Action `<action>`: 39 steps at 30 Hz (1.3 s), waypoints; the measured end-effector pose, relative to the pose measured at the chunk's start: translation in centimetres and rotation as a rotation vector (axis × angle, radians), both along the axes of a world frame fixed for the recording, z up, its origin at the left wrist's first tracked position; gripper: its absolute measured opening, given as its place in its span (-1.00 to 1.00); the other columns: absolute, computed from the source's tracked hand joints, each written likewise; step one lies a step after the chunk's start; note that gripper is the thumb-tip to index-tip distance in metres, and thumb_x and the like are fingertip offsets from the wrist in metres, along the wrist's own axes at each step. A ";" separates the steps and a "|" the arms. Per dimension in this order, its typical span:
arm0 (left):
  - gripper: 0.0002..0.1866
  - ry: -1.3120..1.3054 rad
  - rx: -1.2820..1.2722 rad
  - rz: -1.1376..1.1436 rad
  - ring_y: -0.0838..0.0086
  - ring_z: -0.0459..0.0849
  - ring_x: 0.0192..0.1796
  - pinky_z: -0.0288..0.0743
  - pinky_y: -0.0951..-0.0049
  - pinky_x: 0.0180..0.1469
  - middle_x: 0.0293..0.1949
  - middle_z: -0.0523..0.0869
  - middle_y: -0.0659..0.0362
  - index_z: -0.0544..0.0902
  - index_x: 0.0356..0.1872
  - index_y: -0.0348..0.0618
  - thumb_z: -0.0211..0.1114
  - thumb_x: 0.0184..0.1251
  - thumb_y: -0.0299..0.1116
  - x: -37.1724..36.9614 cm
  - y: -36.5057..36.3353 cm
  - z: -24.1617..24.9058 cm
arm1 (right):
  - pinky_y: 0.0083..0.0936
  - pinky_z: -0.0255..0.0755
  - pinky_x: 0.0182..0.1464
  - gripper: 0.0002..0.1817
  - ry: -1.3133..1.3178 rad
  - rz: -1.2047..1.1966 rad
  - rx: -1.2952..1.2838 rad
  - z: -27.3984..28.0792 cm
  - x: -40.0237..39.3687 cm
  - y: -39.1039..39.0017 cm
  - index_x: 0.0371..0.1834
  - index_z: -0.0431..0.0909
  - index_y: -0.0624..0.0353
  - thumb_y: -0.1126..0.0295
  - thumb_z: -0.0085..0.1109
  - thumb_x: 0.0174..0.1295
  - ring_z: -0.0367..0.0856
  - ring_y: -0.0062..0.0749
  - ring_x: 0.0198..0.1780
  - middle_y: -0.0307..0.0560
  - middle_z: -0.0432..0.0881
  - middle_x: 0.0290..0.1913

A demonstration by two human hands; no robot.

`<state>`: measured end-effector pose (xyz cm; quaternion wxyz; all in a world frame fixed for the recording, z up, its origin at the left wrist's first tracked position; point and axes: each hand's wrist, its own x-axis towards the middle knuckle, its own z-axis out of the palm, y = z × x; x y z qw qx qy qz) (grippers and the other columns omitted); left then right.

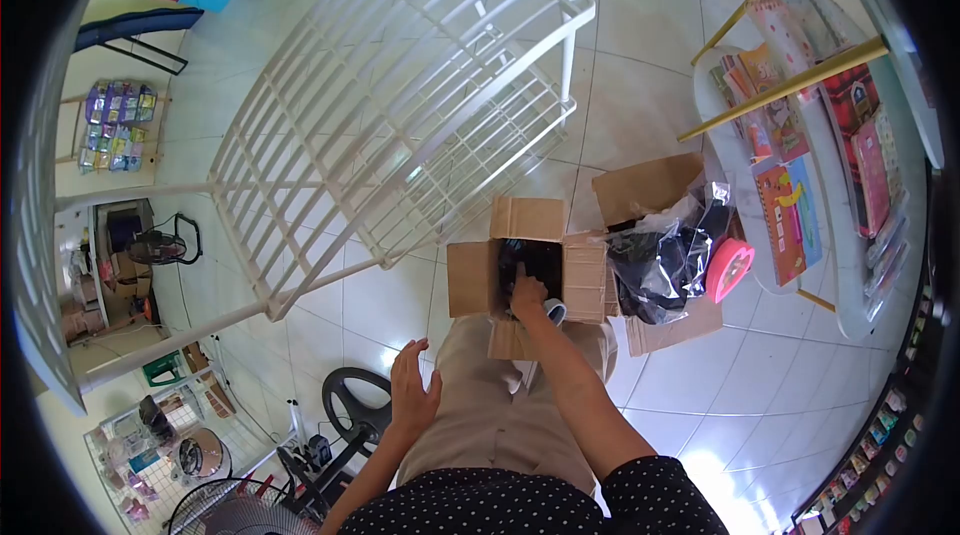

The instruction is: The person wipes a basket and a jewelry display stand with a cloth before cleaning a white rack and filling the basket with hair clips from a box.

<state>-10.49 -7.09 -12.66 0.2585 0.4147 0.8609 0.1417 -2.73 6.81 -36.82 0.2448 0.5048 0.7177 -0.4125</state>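
Observation:
An open cardboard box (470, 280) with its flaps spread stands on the tiled floor in front of my legs. My right hand (527, 295) reaches over its near edge, one finger extended into the dark inside; what it touches there is too dark to tell. My left hand (412, 390) is raised above my left thigh, fingers apart and holding nothing. Right of the box, a second open carton (650, 180) holds black items in clear plastic (660, 260). A pink ring-shaped object (730, 270) lies at that carton's right side.
A white wire rack (330, 145) rises ahead and to the left. Shelves with books and packets (790, 215) stand on the right. A black wheel-like base (357, 400) and a fan (235, 510) are at the lower left.

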 end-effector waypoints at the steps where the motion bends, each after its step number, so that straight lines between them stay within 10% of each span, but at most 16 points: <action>1: -0.53 -0.007 -0.006 -0.002 0.13 0.30 0.12 0.12 0.22 0.14 -0.06 0.43 0.00 0.30 0.00 -0.27 0.11 -0.05 -0.53 0.2 -0.1 -0.2 | -0.28 0.47 -0.25 -0.26 -0.018 -0.074 -0.006 -0.2 0.1 -0.2 0.14 0.10 0.11 0.23 0.25 -0.13 0.56 -0.04 -0.22 0.10 0.56 -0.30; 14: -0.52 -0.037 -0.016 0.035 0.18 0.33 0.09 0.10 0.26 0.15 -0.07 0.45 0.03 0.29 0.01 -0.27 0.12 -0.03 -0.51 -0.2 -0.2 -0.8 | -0.23 0.43 -0.18 -0.37 0.103 -0.313 0.157 0.3 1.7 0.7 -0.16 0.38 0.25 0.24 0.38 -0.38 0.53 0.04 -0.21 0.19 0.53 -0.32; 23: -0.53 -0.255 0.174 0.041 0.18 0.39 0.03 0.21 0.30 0.08 -0.08 0.45 -0.04 0.29 0.03 -0.30 0.13 0.03 -0.45 0.0 4.4 -0.6 | -0.41 0.43 -0.24 -0.45 0.323 -0.257 0.133 12.5 5.1 6.5 -0.39 0.52 0.33 0.16 0.38 -0.49 0.56 -0.12 -0.31 0.16 0.56 -0.36; 31: -0.52 -1.003 0.384 -0.138 0.48 0.52 -0.12 0.47 0.55 -0.16 -0.13 0.47 0.09 0.27 0.03 -0.29 0.21 0.09 -0.42 0.4 13.4 5.6 | -0.55 0.37 -0.27 -0.61 0.727 -0.059 -0.007 31.4 7.8 10.7 -0.38 0.54 0.27 0.28 0.27 -0.33 0.52 -0.39 -0.42 0.00 0.57 -0.45; 34: -0.56 -1.213 0.449 0.113 0.56 0.50 -0.16 0.40 0.60 -0.11 -0.21 0.52 0.10 0.31 -0.04 -0.30 0.24 0.05 -0.45 0.3 14.9 11.1 | -0.57 0.32 -0.15 -0.57 0.967 -0.684 -0.238 36.8 7.8 11.6 -0.20 0.47 0.22 0.33 0.20 -0.23 0.49 -0.38 -0.26 -0.05 0.55 -0.31; 37: -0.60 -1.175 0.658 0.102 0.58 0.51 -0.20 0.42 0.63 -0.17 -0.23 0.52 0.07 0.31 -0.10 -0.29 0.25 0.05 -0.47 0.3 15.6 13.5 | -0.51 0.25 -0.03 -0.60 1.369 -0.884 -0.055 41.1 6.8 10.0 -0.11 0.40 0.19 0.38 0.11 -0.11 0.41 -0.25 -0.08 -0.07 0.50 -0.19; 39: -0.60 -1.196 0.762 0.116 0.60 0.51 -0.19 0.43 0.64 -0.19 -0.24 0.53 0.09 0.31 -0.10 -0.27 0.26 0.04 -0.47 0.7 15.9 14.6 | -0.47 0.22 0.00 -0.65 1.157 -0.235 0.937 42.4 5.0 7.0 -0.14 0.46 0.18 0.39 0.07 -0.08 0.34 -0.18 -0.01 -0.10 0.47 -0.09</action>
